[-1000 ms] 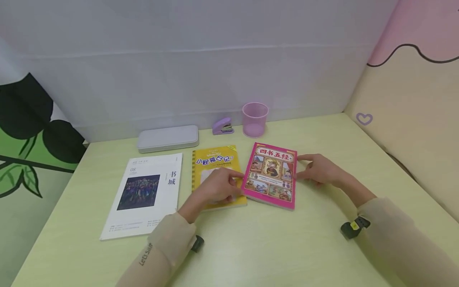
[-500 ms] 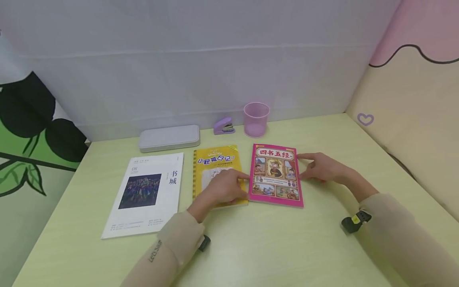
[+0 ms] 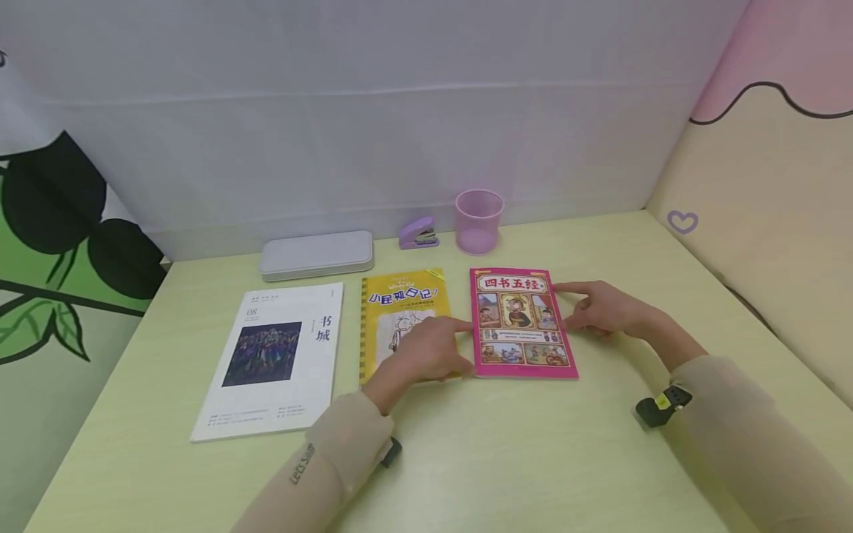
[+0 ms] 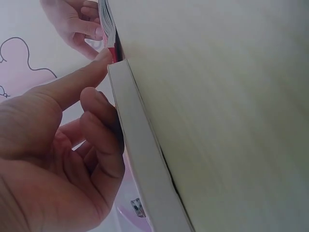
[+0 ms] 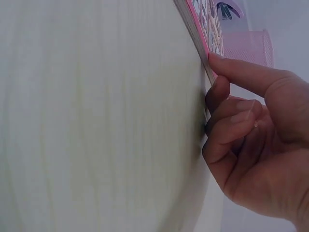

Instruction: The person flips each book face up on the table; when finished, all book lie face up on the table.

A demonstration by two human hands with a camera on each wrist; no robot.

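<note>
– What does the pink book [image 3: 522, 323] look like?
– Bright pink cover with small picture panels, flat on the worktop [image 3: 506, 459], just right of the yellow book [image 3: 403, 320].
– The hands?
– Left hand [image 3: 429, 350] and right hand [image 3: 603, 309] touch its opposite edges, forefingers out.

Even, soft, bright light; faint shadows under hands. Head view sharp, wide-angle bending at edges. Both wrist views close, blurred, worktop [image 3: 506, 459] washed pale.
</note>
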